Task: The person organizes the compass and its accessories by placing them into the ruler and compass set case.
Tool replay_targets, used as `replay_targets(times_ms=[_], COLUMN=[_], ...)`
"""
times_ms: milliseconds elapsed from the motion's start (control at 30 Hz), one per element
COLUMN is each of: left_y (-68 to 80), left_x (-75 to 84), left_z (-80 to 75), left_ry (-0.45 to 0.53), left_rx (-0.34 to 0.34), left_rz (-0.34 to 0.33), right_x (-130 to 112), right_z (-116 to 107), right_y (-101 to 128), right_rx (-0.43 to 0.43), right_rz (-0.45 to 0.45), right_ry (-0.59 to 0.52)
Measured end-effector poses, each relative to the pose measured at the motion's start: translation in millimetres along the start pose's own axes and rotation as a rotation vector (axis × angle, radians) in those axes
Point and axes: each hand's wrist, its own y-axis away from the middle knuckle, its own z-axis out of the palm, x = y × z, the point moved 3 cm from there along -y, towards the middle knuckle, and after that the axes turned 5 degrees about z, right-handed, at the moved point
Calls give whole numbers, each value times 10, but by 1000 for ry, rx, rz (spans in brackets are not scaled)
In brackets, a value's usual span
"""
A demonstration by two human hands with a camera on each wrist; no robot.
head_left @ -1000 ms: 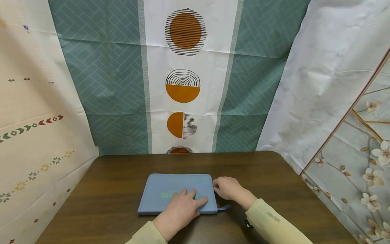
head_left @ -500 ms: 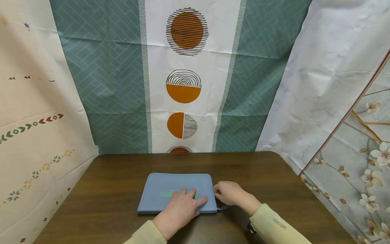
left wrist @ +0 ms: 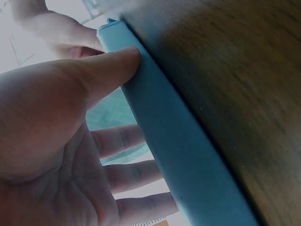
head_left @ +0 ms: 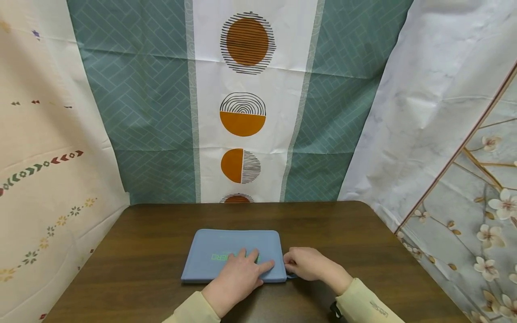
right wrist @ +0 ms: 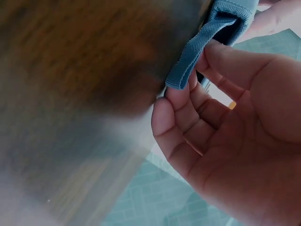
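A flat blue zippered case with green lettering lies on the dark wooden table. My left hand rests spread over its near right part, and in the left wrist view its thumb presses along the near side. At the case's right edge, close to the near corner, my right hand has its fingers curled, the thumb and index finger pinching at the zipper pull, which the fingertips hide. A blue fabric strap sticks out of that corner, beside the thumb and over the curled fingers in the right wrist view.
The brown table reaches beyond the case on all sides. Patterned cloths hang around it: a green and white one behind, a cream one at left, a white floral one at right.
My right hand has slid along the case's right edge toward me, closer to the near corner and over the strap. The left hand and the case have stayed in place.
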Motion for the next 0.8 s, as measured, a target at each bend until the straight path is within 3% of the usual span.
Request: replay_targets(times_ms=[533,800], left_y=[26,8], left_x=[8,-7], left_z=[16,15], left_ry=[-10,-6], left_rx=[-12,-42], left_rz=[-13,-16], right_x=[-34,-3], right_z=[6,24], right_y=[206,202], right_rx=[-73,-97], right_rz=[-64,-38], right_ry=[-79,-110])
